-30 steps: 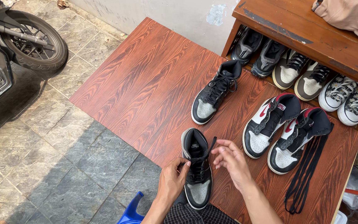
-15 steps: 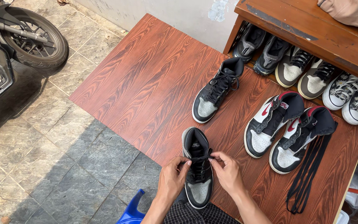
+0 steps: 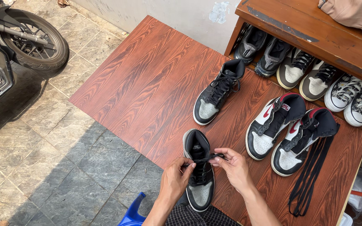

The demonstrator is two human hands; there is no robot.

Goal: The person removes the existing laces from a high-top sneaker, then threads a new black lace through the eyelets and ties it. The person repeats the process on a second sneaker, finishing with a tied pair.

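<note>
Both hands, L (image 3: 176, 181) & R (image 3: 233, 166), pinch 1 lace (image 3: 206, 159); 4 sneakers (image 3: 199, 171) on board (image 3: 147, 83).

Left hand (image 3: 176, 181) and right hand (image 3: 234, 166) close together, fingers pinched, forearms angled inward

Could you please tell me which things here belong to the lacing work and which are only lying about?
In hand: black and grey high-top sneaker, its black lace, left hand, right hand.

Lying about: matching grey-toed sneaker, red-trimmed sneaker pair, loose black laces, motorbike wheel.

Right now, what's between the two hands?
In the head view, a short stretch of black lace runs between the left hand and the right hand, across the collar of the black-and-grey high-top on the board.
</note>
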